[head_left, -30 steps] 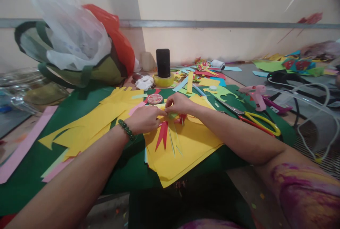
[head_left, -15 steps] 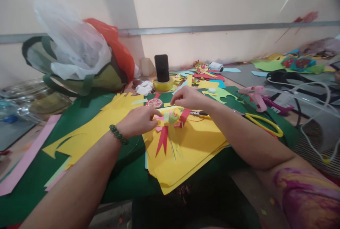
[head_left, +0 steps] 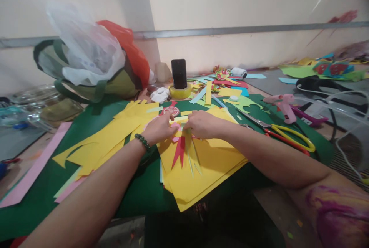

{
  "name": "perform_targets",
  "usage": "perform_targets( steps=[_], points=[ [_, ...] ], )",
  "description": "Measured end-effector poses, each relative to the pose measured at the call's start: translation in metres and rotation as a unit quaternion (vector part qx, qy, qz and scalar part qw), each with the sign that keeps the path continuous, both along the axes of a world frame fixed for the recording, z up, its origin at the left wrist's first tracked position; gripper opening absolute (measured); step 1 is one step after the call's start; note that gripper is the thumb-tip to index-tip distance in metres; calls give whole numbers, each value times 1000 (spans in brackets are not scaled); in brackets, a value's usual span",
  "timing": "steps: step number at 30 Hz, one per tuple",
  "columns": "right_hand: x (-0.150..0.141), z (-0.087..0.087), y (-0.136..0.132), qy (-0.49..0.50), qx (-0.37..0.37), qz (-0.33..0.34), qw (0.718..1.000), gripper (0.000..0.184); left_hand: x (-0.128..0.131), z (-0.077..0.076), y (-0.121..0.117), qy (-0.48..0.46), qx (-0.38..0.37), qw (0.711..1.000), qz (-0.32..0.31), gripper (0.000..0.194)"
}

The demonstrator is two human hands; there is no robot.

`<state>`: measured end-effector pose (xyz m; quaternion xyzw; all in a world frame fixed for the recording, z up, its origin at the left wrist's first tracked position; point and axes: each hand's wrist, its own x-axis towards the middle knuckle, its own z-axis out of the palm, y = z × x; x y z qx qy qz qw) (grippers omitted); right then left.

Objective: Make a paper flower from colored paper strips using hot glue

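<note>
A paper decoration (head_left: 180, 151) with red forked tails, pale green strips and pink pieces lies on a stack of yellow paper sheets (head_left: 207, 171). At its left edge my left hand (head_left: 160, 128), with a green bead bracelet on the wrist, is closed at the pink pieces. My right hand (head_left: 203, 124) has its fingers curled and pinched on the decoration's upper part, by a small light green piece. The fingers hide much of the decoration's centre. Just beyond my left fingertips is a round pink roll (head_left: 171, 111).
Scissors (head_left: 269, 127) with red and yellow handles lie right of my right hand. Behind them is a pink glue gun (head_left: 281, 104). Cut yellow sheets (head_left: 106, 140) cover the left side. A phone (head_left: 179, 73) stands in a yellow tape roll (head_left: 180, 92); a bag (head_left: 115, 83) is at back left.
My right hand has come down onto the decoration, and my left hand has shifted slightly right and up. The view has turned a little; the scissors now show more fully.
</note>
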<state>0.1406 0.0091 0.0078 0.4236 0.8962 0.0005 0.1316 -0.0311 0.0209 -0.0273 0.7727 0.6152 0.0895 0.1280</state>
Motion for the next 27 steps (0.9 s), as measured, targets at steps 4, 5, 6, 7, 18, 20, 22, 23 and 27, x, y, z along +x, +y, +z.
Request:
perform_targets(
  steps=[4, 5, 6, 7, 18, 20, 22, 23, 27],
  points=[
    [0, 0, -1, -14, 3, 21, 1000, 44, 3, -3, 1, -2, -18, 1000, -1, 31],
    [0, -1, -1, -14, 7, 26, 1000, 43, 4, -3, 1, 2, -22, 1000, 0, 31],
    [1, -1, -1, -14, 11, 31, 999, 41, 4, -3, 1, 6, -25, 1000, 0, 32],
    [1, -2, -1, -14, 15, 35, 999, 38, 4, -2, 1, 9, -29, 1000, 0, 33],
    [-3, -8, -6, -3, 35, 46, 998, 28, 4, 1, 0, 35, -33, 999, 6, 37],
    [-3, -6, -6, -2, 34, 44, 998, 30, 4, 1, -1, 38, -31, 999, 4, 37],
    [-1, -4, -5, 4, 33, 36, 999, 32, 5, 3, -2, 37, -37, 999, 5, 37],
    [1, -3, -4, 11, 35, 30, 999, 33, 5, 3, -2, 37, -39, 999, 5, 37],
    [8, -4, 4, 50, 51, 23, 997, 39, 6, 5, -3, 37, -38, 999, 8, 35]
  ],
)
